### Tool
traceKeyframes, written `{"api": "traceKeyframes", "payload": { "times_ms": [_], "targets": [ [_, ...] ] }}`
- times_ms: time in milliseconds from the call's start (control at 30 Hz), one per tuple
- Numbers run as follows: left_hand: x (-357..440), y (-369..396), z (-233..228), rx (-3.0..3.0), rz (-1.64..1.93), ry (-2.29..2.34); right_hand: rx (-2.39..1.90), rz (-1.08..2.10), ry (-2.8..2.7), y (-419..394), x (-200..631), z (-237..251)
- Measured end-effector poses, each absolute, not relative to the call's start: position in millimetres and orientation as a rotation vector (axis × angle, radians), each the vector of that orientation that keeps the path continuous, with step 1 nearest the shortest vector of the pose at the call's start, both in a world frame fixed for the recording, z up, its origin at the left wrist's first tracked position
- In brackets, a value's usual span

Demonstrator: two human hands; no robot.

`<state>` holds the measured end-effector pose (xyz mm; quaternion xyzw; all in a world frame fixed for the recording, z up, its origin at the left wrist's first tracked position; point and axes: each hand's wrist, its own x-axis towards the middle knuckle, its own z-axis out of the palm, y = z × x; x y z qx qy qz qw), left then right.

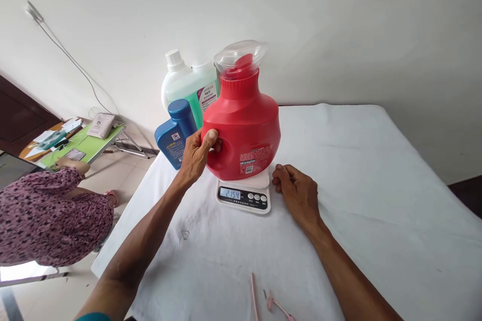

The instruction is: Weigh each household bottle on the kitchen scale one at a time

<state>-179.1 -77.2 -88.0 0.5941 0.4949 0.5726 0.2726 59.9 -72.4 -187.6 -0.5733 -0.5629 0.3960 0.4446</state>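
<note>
A big red detergent jug point(244, 130) stands on a white digital kitchen scale point(244, 208), whose display reads 2154. Through the jug's handle hole, my left hand point(198, 155) is closed round the handle, thumb on top. A clear plastic cap point(229, 55) sits over the jug's red spout, slightly tilted. Just right of the scale, my right hand point(297, 190) lies on the white cloth with its fingers curled in; I see nothing in them. Behind my left hand stands a blue bottle point(175, 135).
A large jug of green liquid point(192, 85) with white caps stands behind the blue bottle, by the wall. Thin pink pieces point(276, 306) lie at the white-covered table's point(376, 185) near edge. On the left, a person in a patterned dress point(56, 215) sits by a green table point(90, 148).
</note>
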Motion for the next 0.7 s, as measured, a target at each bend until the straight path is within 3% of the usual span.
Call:
{"api": "traceKeyframes", "payload": {
  "times_ms": [367,700],
  "targets": [
    [-153.1,-87.0,-78.7,1.143,1.747,1.272,-1.385,0.978,-1.414,-71.5,61.7,-189.6],
    [-224.0,-163.7,-59.3,1.083,1.995,1.453,-1.327,0.953,-1.409,-69.3,59.5,-187.8]
  ]
}}
